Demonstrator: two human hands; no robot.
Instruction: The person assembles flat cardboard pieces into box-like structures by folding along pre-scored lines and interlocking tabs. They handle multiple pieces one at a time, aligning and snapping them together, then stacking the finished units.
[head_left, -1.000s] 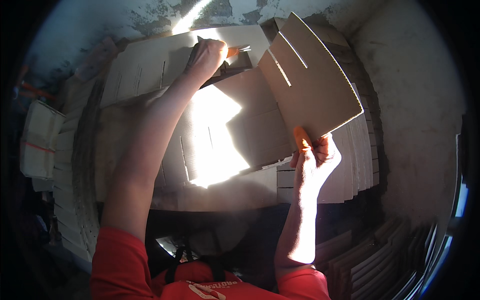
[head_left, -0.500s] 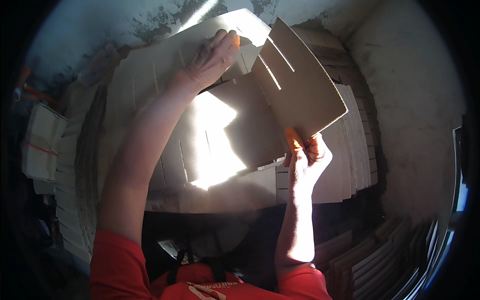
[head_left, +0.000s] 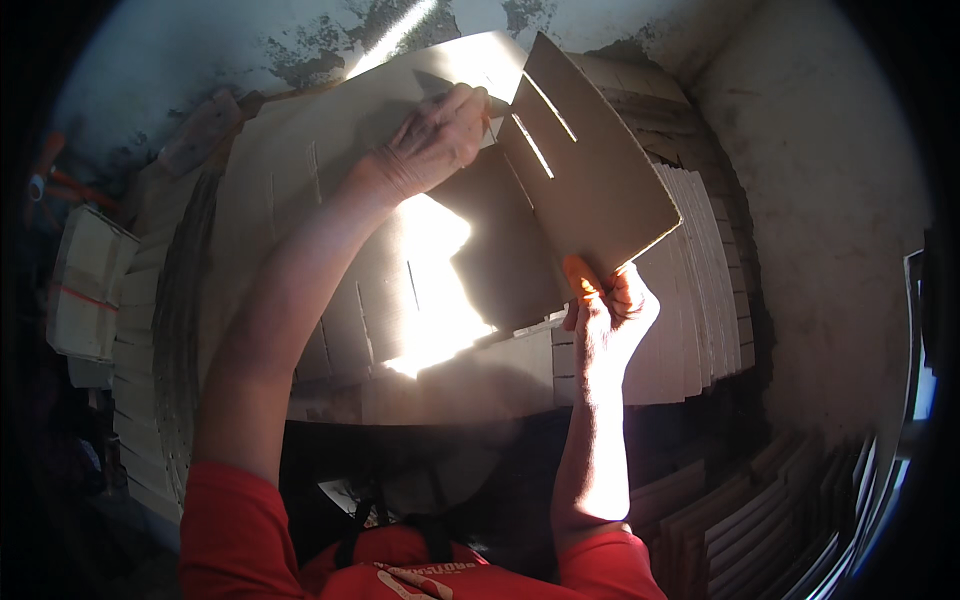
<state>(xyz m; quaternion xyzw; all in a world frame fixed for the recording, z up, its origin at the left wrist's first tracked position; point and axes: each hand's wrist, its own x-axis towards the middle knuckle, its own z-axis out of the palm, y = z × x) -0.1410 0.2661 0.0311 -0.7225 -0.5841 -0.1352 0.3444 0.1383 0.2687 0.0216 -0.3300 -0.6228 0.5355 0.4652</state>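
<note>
A brown slotted cardboard sheet (head_left: pixel 610 170) is raised at an angle, with two narrow slits near its far end. It meets a darker cardboard panel (head_left: pixel 505 235) along a crease or joint. My right hand (head_left: pixel 618 300) pinches its near edge, an orange cover showing on the thumb. My left hand (head_left: pixel 440 135) is closed at the far end, by the corner where sheet and panel meet; its fingertips are partly hidden. Under both hands lie larger pale slotted cardboard sheets (head_left: pixel 290 190), with a bright sunlit patch.
Stacked cardboard sheets (head_left: pixel 690 290) stand to the right, with more upright pieces (head_left: pixel 760 510) at lower right. At the left is a strapped bundle of pale cardboard (head_left: pixel 90 285). A stained wall (head_left: pixel 310 50) rises behind, and another wall (head_left: pixel 830 200) stands at right.
My left hand has come slightly nearer and to the right along the cardboard. The raised sheet has shifted a little left, while my right hand keeps its pinch.
</note>
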